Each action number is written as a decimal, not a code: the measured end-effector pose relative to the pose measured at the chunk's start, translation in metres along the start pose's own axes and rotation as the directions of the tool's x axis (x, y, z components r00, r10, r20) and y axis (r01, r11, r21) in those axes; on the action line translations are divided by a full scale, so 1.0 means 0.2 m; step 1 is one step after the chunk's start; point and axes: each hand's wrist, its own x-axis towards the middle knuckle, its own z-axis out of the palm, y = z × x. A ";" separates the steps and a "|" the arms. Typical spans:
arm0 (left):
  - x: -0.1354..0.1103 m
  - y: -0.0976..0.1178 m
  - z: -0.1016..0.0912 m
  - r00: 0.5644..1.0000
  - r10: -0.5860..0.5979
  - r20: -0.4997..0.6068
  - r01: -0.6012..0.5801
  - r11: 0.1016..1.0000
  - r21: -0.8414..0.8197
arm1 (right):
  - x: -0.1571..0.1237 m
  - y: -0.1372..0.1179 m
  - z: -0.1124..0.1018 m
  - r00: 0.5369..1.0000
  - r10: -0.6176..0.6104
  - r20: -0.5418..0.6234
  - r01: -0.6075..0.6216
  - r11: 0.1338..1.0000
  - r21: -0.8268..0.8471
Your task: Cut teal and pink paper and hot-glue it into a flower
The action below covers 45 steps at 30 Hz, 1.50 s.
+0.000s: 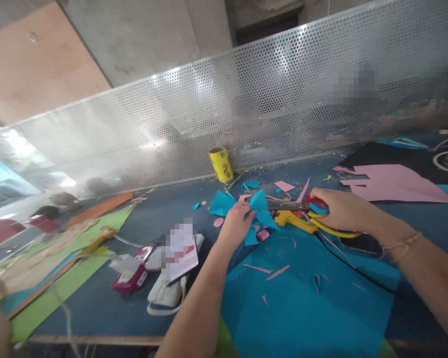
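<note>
My left hand (239, 219) pinches a small piece of blue paper (260, 201), its fingers closed on the edge. In my right hand (330, 206) are scissors (289, 204) with red and yellow handles, fingers through the loops. The blades point left and reach to the blue paper; whether they are cutting into it I cannot tell. Under the scissors lies a yellow glue gun (294, 221) with a black cord. Below both hands a large blue sheet (309, 303) is spread, with thin pink scraps (278, 272) on it.
A yellow can-like cylinder (221, 165) stands by the perforated metal screen (164, 124). Left of my arm are a phone (182, 258), a white power strip (166, 293) and a purple pack (129, 282). A pink sheet (395, 183) lies at right, green paper (37, 315) at left.
</note>
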 end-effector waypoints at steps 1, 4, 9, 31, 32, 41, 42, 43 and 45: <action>0.00 0.00 0.00 1.000 -0.029 0.007 0.029 1.000 0.006 | 0.00 0.00 0.00 1.000 -0.010 0.014 0.010 1.000 0.003; 0.00 0.01 -0.01 0.997 -0.077 0.028 0.077 0.997 0.016 | -0.01 -0.01 0.01 0.998 -0.024 0.053 0.026 0.999 -0.022; 0.00 0.03 -0.01 0.997 -0.024 0.079 0.027 0.999 -0.039 | -0.01 -0.03 0.03 0.995 -0.052 0.083 0.056 0.998 -0.040; -0.04 0.07 -0.05 0.949 0.309 0.060 -0.289 0.930 -0.228 | -0.02 -0.01 -0.03 0.980 -0.092 0.176 0.069 0.989 0.134; -0.04 0.07 -0.05 0.945 0.322 0.056 -0.302 0.926 -0.226 | -0.02 -0.01 -0.03 0.980 -0.086 0.180 0.063 0.989 0.130; -0.04 0.06 -0.02 0.950 0.312 -0.028 -0.312 0.934 -0.172 | -0.02 -0.04 0.00 0.982 -0.069 0.177 0.060 0.996 0.059; -0.04 0.06 -0.01 0.949 0.312 -0.048 -0.316 0.933 -0.171 | -0.02 -0.05 0.00 0.981 -0.072 0.179 0.064 0.997 0.049; -0.04 0.06 -0.01 0.947 0.313 -0.070 -0.320 0.931 -0.173 | -0.02 -0.06 0.01 0.981 -0.077 0.178 0.071 0.997 0.043; -0.04 0.07 -0.01 0.944 0.313 -0.100 -0.327 0.927 -0.185 | -0.02 -0.08 0.02 0.982 -0.092 0.166 0.088 0.996 0.032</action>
